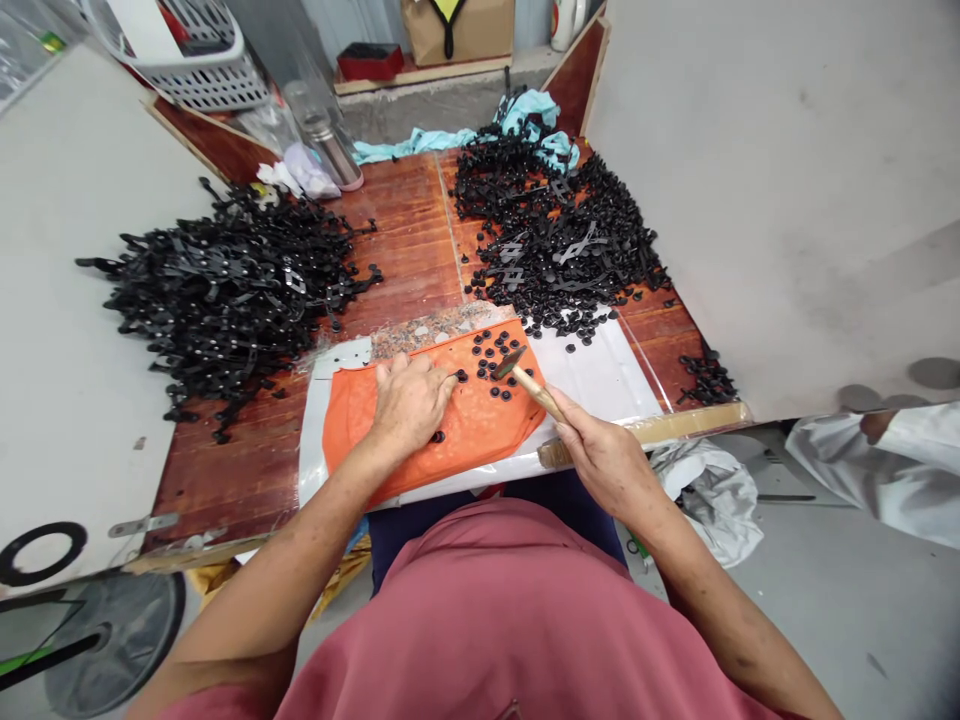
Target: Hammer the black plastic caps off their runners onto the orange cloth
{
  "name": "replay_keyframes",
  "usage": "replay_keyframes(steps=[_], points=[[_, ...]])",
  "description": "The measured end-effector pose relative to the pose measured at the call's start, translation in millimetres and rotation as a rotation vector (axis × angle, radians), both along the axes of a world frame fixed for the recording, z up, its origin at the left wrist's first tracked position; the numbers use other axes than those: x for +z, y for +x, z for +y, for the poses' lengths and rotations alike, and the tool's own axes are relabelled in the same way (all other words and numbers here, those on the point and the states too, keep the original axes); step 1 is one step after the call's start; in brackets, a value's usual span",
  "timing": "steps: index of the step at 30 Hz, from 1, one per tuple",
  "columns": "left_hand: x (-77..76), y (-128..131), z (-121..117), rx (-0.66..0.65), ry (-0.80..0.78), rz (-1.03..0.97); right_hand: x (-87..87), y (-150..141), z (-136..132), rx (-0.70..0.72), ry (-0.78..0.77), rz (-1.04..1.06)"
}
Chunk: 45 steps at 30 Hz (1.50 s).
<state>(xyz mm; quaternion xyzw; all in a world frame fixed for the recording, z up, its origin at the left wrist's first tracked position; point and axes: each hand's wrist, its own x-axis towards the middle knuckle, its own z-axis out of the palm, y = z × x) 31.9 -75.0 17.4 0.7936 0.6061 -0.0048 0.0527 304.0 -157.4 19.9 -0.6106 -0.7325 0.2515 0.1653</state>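
An orange cloth (480,430) lies at the near edge of the bench. On its right half are several small round black parts (495,365). My left hand (409,405) presses on the cloth with fingers curled, and a black part (461,376) shows at its fingertips. What is between those fingers is hidden. Another black part (438,437) lies on the cloth beside this hand. My right hand (606,460) is wrapped round the wooden handle of a hammer (541,393). The hammer's head is over the loose black parts.
A heap of black strap-like pieces (232,290) stands at left. Small black parts form another heap (570,230) at right, with a light-blue cloth (536,115) behind. A steel bottle (334,150) and a white basket (199,75) are at the back left. Grey panels flank the bench.
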Motion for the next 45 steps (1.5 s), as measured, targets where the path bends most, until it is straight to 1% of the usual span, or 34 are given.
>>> replay_keyframes(steps=[4,8,12,16,22,24,28,33,37,40,45], points=[[-2.3,-5.4,3.0,0.019,-0.039,-0.053,-0.7,2.0,-0.2,-0.001,0.026,-0.039],[-4.3,-10.0,3.0,0.029,-0.05,-0.088,-2.2,3.1,0.0,-0.011,0.021,-0.055],[-5.7,-10.2,1.5,-0.004,-0.025,-0.062,-3.0,2.6,0.2,-0.022,0.008,-0.015],[-7.0,-7.5,0.7,-0.006,-0.001,-0.039,-1.7,1.2,0.0,-0.021,-0.021,0.031],[-2.3,-2.6,0.2,-0.029,0.082,0.027,-0.2,-0.6,0.7,-0.006,-0.041,0.039],[-0.8,-3.0,0.8,-0.035,0.073,0.036,-0.7,-0.6,1.0,0.0,-0.04,0.046],[-0.4,-4.9,1.4,-0.03,-0.002,0.005,-0.9,-0.2,1.1,-0.006,-0.043,0.058],[0.7,-2.0,-0.6,-0.034,0.075,0.033,-1.7,0.1,0.4,-0.001,-0.054,0.038],[1.2,-1.7,0.6,-0.053,0.065,0.055,-2.7,-0.9,-0.1,0.015,-0.032,0.026],[1.5,-2.5,1.5,-0.064,0.072,0.07,0.2,-4.4,1.5,0.035,-0.015,0.016],[4.1,-0.2,1.4,-0.085,0.095,0.081,12.7,-15.0,11.9,0.093,0.054,-0.102]])
